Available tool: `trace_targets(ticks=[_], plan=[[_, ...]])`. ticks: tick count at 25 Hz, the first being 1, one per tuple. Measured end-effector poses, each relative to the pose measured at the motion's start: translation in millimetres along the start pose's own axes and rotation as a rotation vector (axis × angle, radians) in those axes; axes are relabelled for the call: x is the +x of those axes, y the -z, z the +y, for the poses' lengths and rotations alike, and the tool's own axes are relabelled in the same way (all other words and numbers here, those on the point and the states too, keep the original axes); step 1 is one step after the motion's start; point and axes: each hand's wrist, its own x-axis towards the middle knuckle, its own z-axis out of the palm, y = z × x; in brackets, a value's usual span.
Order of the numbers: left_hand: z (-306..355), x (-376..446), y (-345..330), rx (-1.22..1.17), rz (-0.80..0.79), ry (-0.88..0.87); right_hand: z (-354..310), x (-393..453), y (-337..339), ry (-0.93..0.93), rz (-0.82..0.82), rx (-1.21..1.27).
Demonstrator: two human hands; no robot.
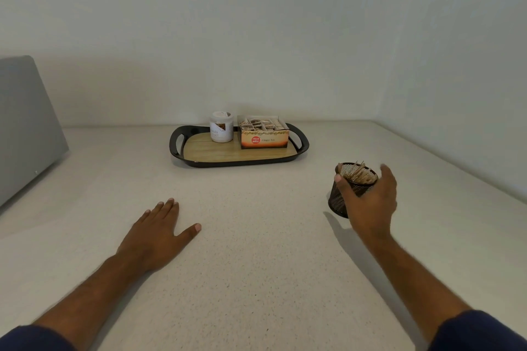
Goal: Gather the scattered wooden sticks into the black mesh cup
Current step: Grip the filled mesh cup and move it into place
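- Pale speckled countertop is being viewed from above, meeting a plain white wall at the back and to the right; a grey appliance is standing at the left edge.
- Against the back wall, a black-rimmed tray with a wood-look floor is carrying a white jar and an open box of ginger tea, the two standing side by side.
- Well to the right of the tray and nearer the person, the black mesh cup is being held tilted, its mouth leaning up and away toward the back wall.
- The right hand is being wrapped around the cup from the near right side, thumb across the left of the rim and fingers curled round the far side, so the cup is being gripped firmly.
- A bundle of wooden sticks is sitting inside the cup, long axes slanting toward the back right and tips poking just above the rim.
- The left hand is being rested flat and palm down on the counter, fingers spread and holding nothing, well apart from the cup.
- No loose sticks are being seen on the bare counter, so the gathering is judged nearly or wholly finished.
- The coming move is judged to turn on the cup's tilt: since it is already in the right hand, it would be stood upright by that hand, with care that the slanting sticks are not being spilled over the rim.
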Motion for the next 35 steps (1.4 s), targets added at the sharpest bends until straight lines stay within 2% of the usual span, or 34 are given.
trace_targets(ticks=[2, 4, 7, 13, 20, 27, 35], plan=[[1, -1, 0, -0.004, -0.003, 0.002, 13, -13, -6, -0.289, -0.076, 0.153], [1, -1, 1, -0.005, -0.009, 0.002, 20, -13, -11, -0.393, -0.139, 0.236], [2, -1, 2, -0.011, 0.001, 0.009, 20, -3, -16, -0.326, -0.163, 0.297], [-1, 2, 4, -0.044, 0.015, 0.03, 22, 8, -27, -0.261, -0.108, 0.371], [-30, 50, 24, -0.042, 0.065, 0.086, -8, 10, -58, -0.193, -0.227, 0.45], [-34, 77, 11, -0.022, 0.008, 0.046, -65, 17, -125, -0.171, -0.384, 0.537], [-36, 82, 3, -0.031, 0.025, 0.061, -131, 29, -236, -0.076, -0.503, 0.54]])
